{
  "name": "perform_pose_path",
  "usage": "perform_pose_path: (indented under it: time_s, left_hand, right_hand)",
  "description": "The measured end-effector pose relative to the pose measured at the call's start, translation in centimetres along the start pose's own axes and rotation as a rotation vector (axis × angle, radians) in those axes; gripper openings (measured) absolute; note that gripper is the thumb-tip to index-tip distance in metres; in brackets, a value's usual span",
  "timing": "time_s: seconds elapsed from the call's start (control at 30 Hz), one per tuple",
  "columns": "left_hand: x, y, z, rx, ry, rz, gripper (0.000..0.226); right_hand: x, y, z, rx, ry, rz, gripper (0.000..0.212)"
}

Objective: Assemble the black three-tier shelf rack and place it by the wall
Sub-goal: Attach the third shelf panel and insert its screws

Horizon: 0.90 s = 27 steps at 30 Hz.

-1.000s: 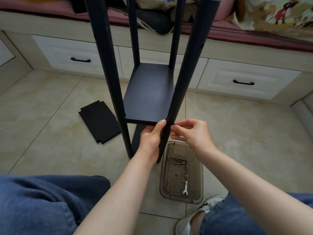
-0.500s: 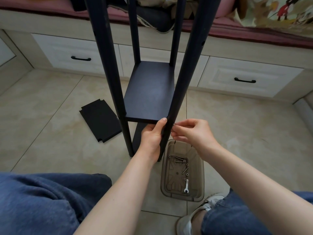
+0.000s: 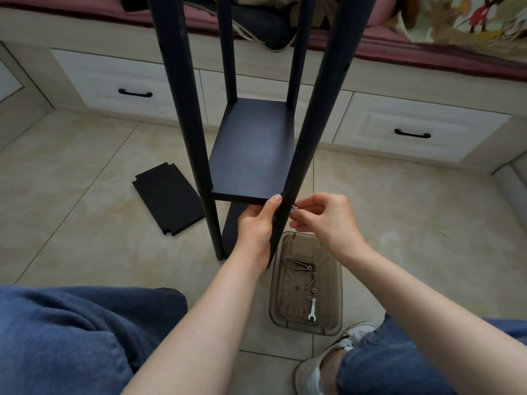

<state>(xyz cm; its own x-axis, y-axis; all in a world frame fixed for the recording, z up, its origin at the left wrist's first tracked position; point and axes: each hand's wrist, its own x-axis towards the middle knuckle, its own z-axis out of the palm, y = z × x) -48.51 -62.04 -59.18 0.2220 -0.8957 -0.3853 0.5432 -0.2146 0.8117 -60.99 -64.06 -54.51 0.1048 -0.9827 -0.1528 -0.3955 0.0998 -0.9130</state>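
1. Two hands are working at one joint. The left hand [image 3: 256, 223] is wrapping round the near right pole [image 3: 310, 124] just under the shelf board [image 3: 251, 155], thumb pressing the board's corner, probably to keep the holes lined up.
2. The right hand [image 3: 322, 215] is pinching a small silver screw [image 3: 294, 207] against the pole's outer side, its other fingers loosely curled. It seems to be starting the thread by hand.
3. The rack [image 3: 182, 109] is standing upright on the tiled floor [image 3: 85, 223] before the drawers [image 3: 399, 121], not yet placed by a wall. One loose board [image 3: 168, 199] is lying flat to its left, unfitted.
4. The clear tray [image 3: 288, 306], holding screws and a wrench [image 3: 312, 309], is sitting just beside the pole's foot, keeping the hardware within reach.
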Motion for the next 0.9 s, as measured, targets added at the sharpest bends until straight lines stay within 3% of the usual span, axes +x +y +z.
perform_pose_path:
  time_s: [0.23,0.7,0.9]
  left_hand:
    - [0.1,0.0,0.2,-0.008,0.014,-0.014,0.019]
    - [0.1,0.2,0.4,-0.059,-0.027,0.001,0.017]
    - [-0.1,0.4,0.5,-0.085,-0.064,0.013,0.012]
  right_hand:
    - [0.4,0.0,-0.4,-0.208,-0.032,-0.143,0.009]
    - [1.2,-0.3,-1.6,0.021,-0.182,0.070,0.004]
    - [1.4,-0.2,-1.7,0.021,-0.166,0.054,0.002]
